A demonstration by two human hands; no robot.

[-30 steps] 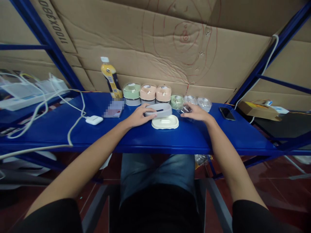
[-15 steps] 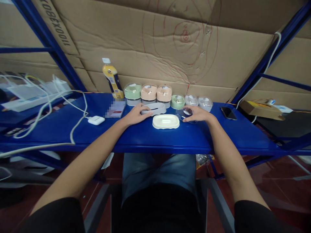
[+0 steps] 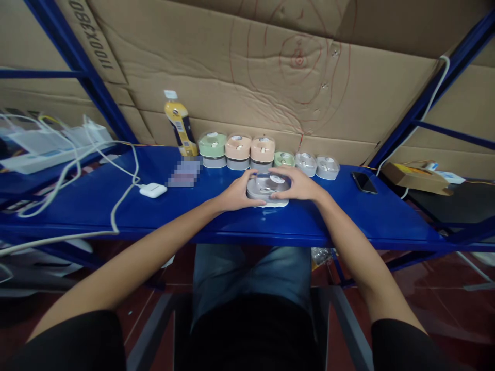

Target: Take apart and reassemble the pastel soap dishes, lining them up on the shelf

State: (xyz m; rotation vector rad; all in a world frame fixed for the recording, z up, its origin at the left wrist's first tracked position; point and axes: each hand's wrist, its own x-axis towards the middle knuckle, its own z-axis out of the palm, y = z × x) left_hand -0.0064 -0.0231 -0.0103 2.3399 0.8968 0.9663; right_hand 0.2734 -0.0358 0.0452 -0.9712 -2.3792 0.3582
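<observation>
A clear plastic lid [image 3: 277,180] with a round sticker and a grey oval box piece [image 3: 255,195] sit together, one above the other. Beneath them shows the edge of a cream oval base [image 3: 277,204] on the blue table. My left hand [image 3: 236,195] is curled around the left side of the grey piece, thumb at the front. From the right, my right hand [image 3: 299,184] grips the clear lid, fingers at the back and thumb in front. My fingers partly hide the joins between these parts.
Behind stand stacked green [image 3: 212,147] and peach oval boxes [image 3: 237,149], plus single grey boxes [image 3: 328,167]. A yellow drink bottle [image 3: 181,126], white earbud case [image 3: 153,190] and cables [image 3: 116,206] are leftward. A phone [image 3: 364,182] and cardboard box [image 3: 415,178] lie rightward.
My left hand has carried the grey piece right, over the cream base. My right hand has brought the clear lid left onto the grey piece. Both hands are now close together.
</observation>
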